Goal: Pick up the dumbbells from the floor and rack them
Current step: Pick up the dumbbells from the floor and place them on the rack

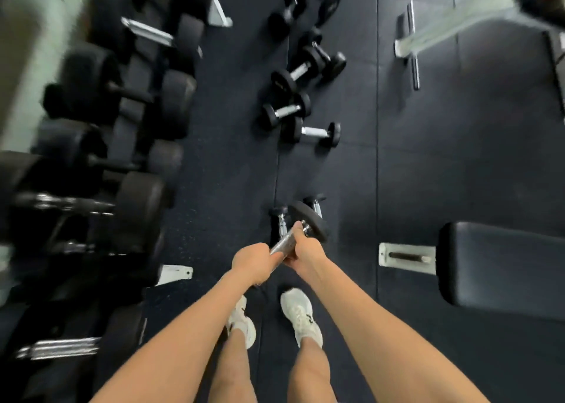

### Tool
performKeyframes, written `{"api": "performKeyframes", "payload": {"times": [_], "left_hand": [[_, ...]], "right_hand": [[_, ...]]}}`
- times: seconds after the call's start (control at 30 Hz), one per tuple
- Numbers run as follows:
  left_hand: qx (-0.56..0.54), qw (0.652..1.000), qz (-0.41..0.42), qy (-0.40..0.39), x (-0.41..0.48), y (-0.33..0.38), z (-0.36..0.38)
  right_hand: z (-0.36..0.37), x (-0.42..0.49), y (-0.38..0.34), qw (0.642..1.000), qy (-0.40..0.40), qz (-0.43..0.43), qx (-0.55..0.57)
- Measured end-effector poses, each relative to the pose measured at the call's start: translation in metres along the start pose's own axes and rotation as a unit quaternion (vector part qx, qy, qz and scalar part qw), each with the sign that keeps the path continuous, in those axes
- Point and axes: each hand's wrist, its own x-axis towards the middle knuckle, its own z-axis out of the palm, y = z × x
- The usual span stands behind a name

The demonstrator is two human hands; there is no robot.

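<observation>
Head view, looking straight down: a person is standing on a dark rubber floor (229, 164) and holding one dumbbell (308, 220) out beyond a pair of white shoes (301, 317). The left hand (255, 263) and right hand (305, 254) are both wrapping its chrome handle, each grip clenched around the bar. The dumbbell is hanging tilted above the floor, its black head pointing away from the body. Two smaller dumbbells (279, 219) are sitting on the floor just beyond the hands, partly hidden by the raised head. Farther ahead, loose dumbbells (301, 132) are lying scattered in a rough line running toward the top edge. Along the left edge, a blurred rack (122, 158) is carrying large black dumbbells, and a strip of bare floor is running between its front and the loose line. At right, a padded bench (501, 268) is jutting in from the edge, with a second bench (458, 26) at top right and wide bare floor lying between them.
</observation>
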Motion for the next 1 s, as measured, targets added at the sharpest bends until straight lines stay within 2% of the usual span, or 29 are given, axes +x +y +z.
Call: {"api": "performKeyframes", "payload": {"times": [0.13,0.27,0.47,0.6,0.8,1.0], "left_hand": [[-0.060,0.995,-0.035,0.073,-0.081,0.002,-0.058],[-0.154,0.976,-0.083,0.132,-0.150,-0.010,-0.094],[-0.335,0.901,-0.132,0.243,-0.226,-0.048,-0.116],[-0.417,0.841,-0.168,0.300,-0.269,-0.088,-0.114],[-0.476,0.782,-0.201,0.348,-0.329,-0.170,-0.094],[-0.572,0.688,-0.204,0.397,-0.383,-0.275,-0.057]], "right_hand": [[0.032,-0.089,-0.033,0.994,-0.069,-0.051,-0.070],[0.065,-0.160,-0.051,0.967,-0.137,-0.100,-0.189],[0.134,-0.238,-0.044,0.892,-0.217,-0.181,-0.353],[0.183,-0.271,-0.010,0.838,-0.269,-0.212,-0.425],[0.258,-0.310,0.072,0.773,-0.325,-0.210,-0.503],[0.338,-0.336,0.187,0.713,-0.359,-0.207,-0.566]]}}
